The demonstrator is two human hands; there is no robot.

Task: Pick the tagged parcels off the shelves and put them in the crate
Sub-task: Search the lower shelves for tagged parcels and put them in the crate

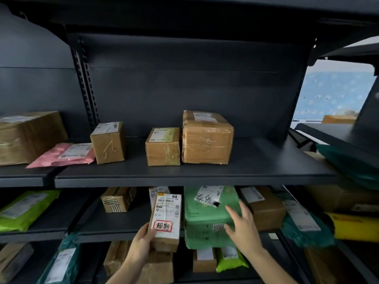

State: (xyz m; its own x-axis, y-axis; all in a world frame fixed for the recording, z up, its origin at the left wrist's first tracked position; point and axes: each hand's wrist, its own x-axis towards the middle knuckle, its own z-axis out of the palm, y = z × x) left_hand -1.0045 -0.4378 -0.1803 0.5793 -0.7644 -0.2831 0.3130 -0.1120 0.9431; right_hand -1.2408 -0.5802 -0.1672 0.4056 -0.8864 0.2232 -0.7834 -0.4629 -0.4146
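While the tagged box (pixel 166 220) is being gripped at its lower end by the curled left hand (pixel 141 242) before the middle shelf (pixel 114 232), the green parcel (pixel 205 218) is being reached by the right hand (pixel 244 228), fingers spread, holding nothing; its front edge should be grasped firmly.

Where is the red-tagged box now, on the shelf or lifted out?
Lifted out: the left hand grips the red-tagged box, which covers the shelf lip.
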